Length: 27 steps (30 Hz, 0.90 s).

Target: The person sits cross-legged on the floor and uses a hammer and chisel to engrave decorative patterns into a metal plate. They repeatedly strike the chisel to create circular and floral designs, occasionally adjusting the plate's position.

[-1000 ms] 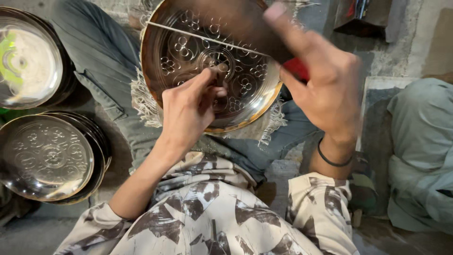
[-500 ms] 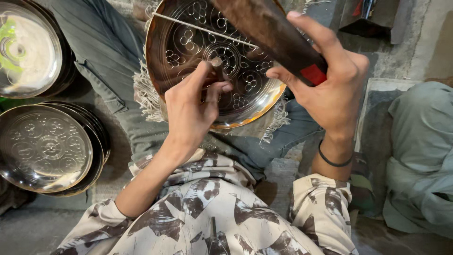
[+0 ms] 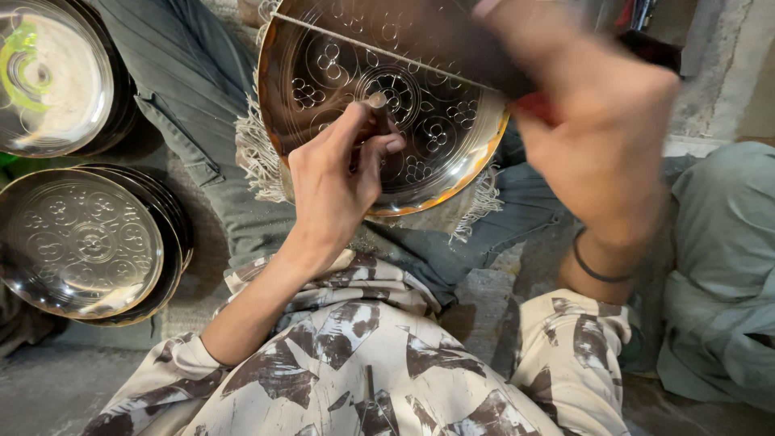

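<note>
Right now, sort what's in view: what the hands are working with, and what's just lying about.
In use:
left hand holding a small punch
right hand, blurred, gripping a red-handled tool
engraved metal plate on the lap

Lying about:
stack of engraved plates
shiny plates above it

A single head camera looks steeply down from close above the person's lap. The tray [image 3: 387, 113] fills the far centre, both hands near the lens, stacked plates [image 3: 81, 242] at the left edge. No second view.

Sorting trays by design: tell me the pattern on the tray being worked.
Engraved circles and flower motifs on shiny metal tray, clearest in head view.
</note>
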### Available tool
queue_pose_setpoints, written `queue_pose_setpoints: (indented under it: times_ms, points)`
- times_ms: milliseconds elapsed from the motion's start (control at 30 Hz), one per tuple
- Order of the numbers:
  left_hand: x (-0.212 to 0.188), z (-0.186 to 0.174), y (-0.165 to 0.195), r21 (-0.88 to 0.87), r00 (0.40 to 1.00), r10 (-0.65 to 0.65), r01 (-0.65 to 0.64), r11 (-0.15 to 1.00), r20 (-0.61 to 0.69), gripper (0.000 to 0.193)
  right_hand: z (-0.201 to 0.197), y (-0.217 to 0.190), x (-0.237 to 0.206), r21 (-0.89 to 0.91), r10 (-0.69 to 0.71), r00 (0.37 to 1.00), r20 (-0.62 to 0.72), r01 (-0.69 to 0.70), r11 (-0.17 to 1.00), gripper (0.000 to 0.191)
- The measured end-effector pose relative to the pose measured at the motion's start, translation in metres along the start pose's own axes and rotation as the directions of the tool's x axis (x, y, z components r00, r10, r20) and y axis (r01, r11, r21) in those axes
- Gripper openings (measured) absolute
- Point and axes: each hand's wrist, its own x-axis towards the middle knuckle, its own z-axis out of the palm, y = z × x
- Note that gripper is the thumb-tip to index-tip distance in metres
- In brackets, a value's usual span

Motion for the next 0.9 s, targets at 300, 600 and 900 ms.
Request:
queue_pose_setpoints:
  times_ms: [300,600,900]
  points:
    - [-0.002,0.002,-0.005,-0.019,0.994,0.022,-0.020,1.000,0.111,0.032,-0.010,-0.013,0.004,-0.296,-0.088,0.967,0.238,0.158,0.942,0.078]
    - [0.017,-0.007,-0.012,-0.084,0.953,0.140,-0.122,0.989,0.269,0.039,-0.019,-0.011,-0.009,-0.323,0.049,0.949,0.311,0.057,0.945,0.082]
    - [0.052,-0.015,-0.010,-0.102,0.843,0.203,-0.176,0.979,0.498,0.045,0.000,-0.021,-0.012,-0.012,0.170,0.983,0.068,-0.169,0.986,0.076]
